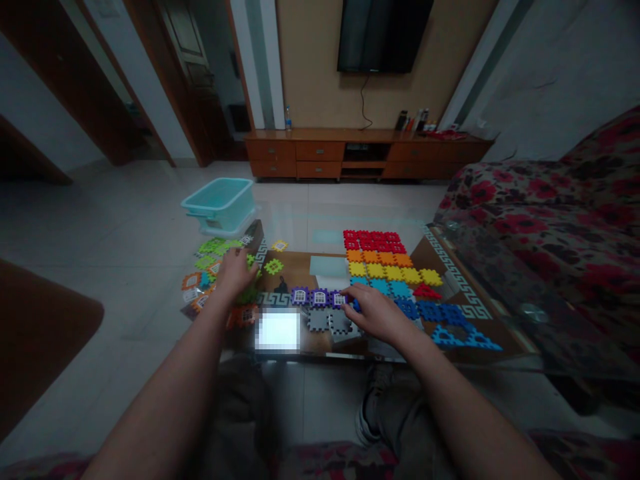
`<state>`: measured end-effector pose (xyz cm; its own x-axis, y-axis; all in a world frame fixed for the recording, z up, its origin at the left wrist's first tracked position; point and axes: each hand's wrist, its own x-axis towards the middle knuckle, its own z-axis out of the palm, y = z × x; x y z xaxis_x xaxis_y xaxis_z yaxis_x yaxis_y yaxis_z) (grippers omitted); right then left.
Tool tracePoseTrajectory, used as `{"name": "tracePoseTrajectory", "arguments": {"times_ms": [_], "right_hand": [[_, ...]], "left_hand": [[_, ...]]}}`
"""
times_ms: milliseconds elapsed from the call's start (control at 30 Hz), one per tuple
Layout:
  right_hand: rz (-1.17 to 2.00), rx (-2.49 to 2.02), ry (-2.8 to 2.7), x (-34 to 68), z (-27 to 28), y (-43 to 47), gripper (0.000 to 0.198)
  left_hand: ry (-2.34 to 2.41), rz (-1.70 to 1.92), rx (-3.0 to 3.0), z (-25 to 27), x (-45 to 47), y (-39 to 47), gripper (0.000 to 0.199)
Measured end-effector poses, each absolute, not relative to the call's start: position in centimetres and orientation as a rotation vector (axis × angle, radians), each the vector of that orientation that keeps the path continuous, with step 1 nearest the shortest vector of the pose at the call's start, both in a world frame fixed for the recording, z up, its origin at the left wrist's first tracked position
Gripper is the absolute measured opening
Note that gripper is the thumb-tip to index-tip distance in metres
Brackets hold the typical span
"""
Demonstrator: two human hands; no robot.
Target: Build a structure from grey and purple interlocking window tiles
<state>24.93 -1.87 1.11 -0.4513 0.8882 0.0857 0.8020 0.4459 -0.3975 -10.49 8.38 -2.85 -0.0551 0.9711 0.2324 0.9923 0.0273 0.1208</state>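
My left hand [235, 273] is over a loose pile of interlocking plastic tiles at the table's left end, among green tiles [214, 245] and orange tiles [191, 281]. Its thumb stands apart; the fingertips are partly hidden, and I see nothing held. My right hand [375, 309] rests at the right end of a row of purple window tiles [319, 298]. Its index finger touches the last purple tile, with the thumb apart below. Grey tiles [318, 319] lie just in front of that row. Dark blue tiles [440, 312] extend to the right of this hand.
Red tiles [373, 241], orange, yellow tiles [394, 273] and light blue tiles lie in colour rows on the glass table [295, 270]. A teal basket [227, 207] stands beyond the left end. A blurred bright rectangle [277, 330] is near the front edge. A flowered sofa [530, 193] flanks the right.
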Motion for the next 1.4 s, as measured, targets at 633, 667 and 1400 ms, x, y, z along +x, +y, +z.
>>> {"name": "tracePoseTrajectory", "arguments": {"times_ms": [633, 667, 1400], "right_hand": [[0.456, -1.484, -2.435, 25.1, 0.9, -1.4, 0.024], [0.458, -1.486, -2.434, 25.1, 0.9, -1.4, 0.024], [0.647, -1.485, -1.935, 24.7, 0.7, 0.3, 0.025]], "left_hand": [[-2.487, -0.152, -2.021, -5.8, -14.2, 9.7, 0.074], [-2.488, -0.156, -2.016, -5.8, -14.1, 9.6, 0.073], [-1.662, -1.124, -2.397, 0.7, -5.9, 5.9, 0.057]]}}
